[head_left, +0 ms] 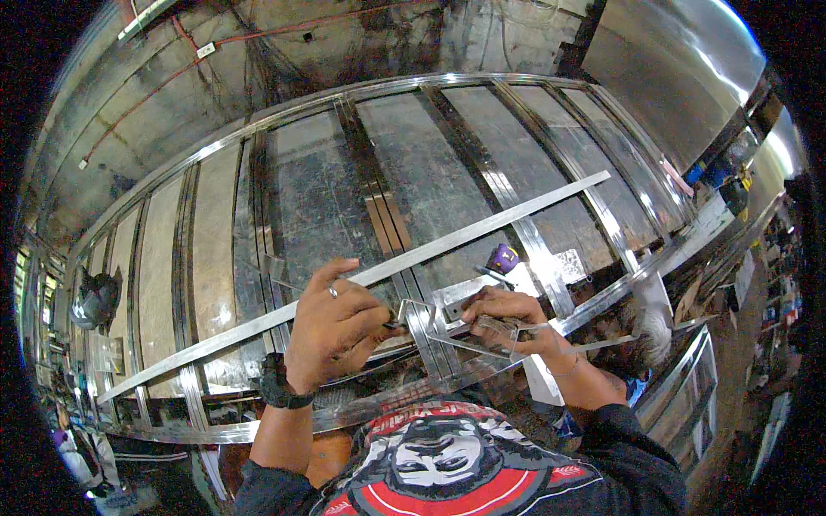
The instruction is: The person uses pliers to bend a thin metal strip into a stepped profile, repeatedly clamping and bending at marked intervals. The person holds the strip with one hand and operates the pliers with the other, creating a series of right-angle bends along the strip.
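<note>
Above the front part of a large metal frame (465, 79) with several crossbars, both my hands work close together. My left hand (340, 322) is closed, the index finger sticking out, and a small dark tip shows at its fingertips; what it grips is mostly hidden. My right hand (508, 314) is closed on a thin, shiny, bent strip (594, 346), which looks partly see-through. Between the hands is a small angular shiny piece (417, 308); whether it joins the strip I cannot tell. A long flat metal bar (482, 230) lies slantwise across the frame, passing behind my left hand.
Past my right hand, a purple object (503, 257) with yellow marking rests by a pale plate (568, 266). A dark grey object (96, 298) sits at the frame's left end. Stacked framed panels (697, 391) stand at right. A stained wall (258, 60) rises behind.
</note>
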`<control>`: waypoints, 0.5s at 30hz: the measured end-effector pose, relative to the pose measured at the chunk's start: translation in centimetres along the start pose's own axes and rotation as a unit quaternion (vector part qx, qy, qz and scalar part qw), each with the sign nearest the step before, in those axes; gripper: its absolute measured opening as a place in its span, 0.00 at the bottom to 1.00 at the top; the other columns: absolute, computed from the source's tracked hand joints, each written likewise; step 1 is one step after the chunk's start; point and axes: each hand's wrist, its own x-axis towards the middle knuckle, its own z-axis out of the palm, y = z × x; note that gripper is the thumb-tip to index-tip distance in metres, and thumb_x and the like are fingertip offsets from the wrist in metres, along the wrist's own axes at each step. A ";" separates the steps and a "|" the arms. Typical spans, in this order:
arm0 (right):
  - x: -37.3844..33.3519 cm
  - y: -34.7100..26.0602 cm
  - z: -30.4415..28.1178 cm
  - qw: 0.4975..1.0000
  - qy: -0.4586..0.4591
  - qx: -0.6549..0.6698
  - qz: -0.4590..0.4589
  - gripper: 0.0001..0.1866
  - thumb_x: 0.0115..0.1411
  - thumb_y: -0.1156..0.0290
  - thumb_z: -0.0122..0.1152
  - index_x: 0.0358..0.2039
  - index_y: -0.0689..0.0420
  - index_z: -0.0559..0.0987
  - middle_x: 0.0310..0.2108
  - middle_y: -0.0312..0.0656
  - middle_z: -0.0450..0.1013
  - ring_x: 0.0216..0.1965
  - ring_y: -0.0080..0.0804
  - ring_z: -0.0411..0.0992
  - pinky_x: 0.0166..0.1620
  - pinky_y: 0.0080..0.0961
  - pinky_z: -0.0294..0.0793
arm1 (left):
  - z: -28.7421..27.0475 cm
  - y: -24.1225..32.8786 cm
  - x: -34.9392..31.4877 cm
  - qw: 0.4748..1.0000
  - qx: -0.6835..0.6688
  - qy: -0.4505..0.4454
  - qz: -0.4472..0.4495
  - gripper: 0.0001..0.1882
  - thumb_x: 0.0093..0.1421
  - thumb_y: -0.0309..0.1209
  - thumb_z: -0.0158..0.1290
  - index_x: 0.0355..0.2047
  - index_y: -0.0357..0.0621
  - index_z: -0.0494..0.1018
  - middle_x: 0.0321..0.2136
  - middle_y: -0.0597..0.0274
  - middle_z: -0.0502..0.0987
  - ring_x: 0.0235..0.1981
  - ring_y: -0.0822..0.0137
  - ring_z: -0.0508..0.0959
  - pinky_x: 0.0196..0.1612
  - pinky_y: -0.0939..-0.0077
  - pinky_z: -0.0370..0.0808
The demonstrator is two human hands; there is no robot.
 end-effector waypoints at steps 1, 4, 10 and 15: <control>0.0 0.0 -0.1 1.000 -0.007 0.003 -0.003 0.18 0.53 0.78 0.71 0.46 0.63 0.84 0.41 0.50 0.81 0.43 0.43 0.78 0.46 0.36 0.75 | -0.1 0.0 -0.3 1.000 -0.001 -0.005 0.004 0.18 0.46 0.36 0.72 0.36 0.48 0.79 0.32 0.66 0.81 0.37 0.62 0.81 0.62 0.50 0.69; -0.2 0.5 0.3 0.999 0.013 0.029 0.004 0.21 0.53 0.69 0.72 0.47 0.65 0.83 0.42 0.52 0.80 0.46 0.45 0.77 0.47 0.37 0.75 | -0.4 1.8 0.4 0.996 -0.028 0.024 -0.075 0.29 0.47 0.44 0.72 0.46 0.46 0.77 0.40 0.62 0.82 0.43 0.57 0.81 0.62 0.49 0.68; -1.3 3.8 0.7 0.987 0.008 0.133 0.086 0.35 0.52 0.50 0.71 0.55 0.61 0.79 0.51 0.50 0.79 0.54 0.38 0.75 0.58 0.38 0.72 | 1.2 5.1 4.5 0.999 -0.017 -0.018 -0.032 0.40 0.47 0.48 0.71 0.58 0.46 0.73 0.40 0.57 0.82 0.44 0.50 0.79 0.53 0.54 0.72; -2.1 3.9 2.5 0.962 0.033 0.158 0.221 0.14 0.63 0.71 0.64 0.49 0.61 0.81 0.44 0.42 0.81 0.45 0.28 0.77 0.50 0.27 0.76 | 3.6 3.8 3.4 0.996 -0.026 -0.035 -0.074 0.22 0.53 0.33 0.67 0.49 0.49 0.79 0.31 0.55 0.80 0.33 0.49 0.77 0.43 0.57 0.73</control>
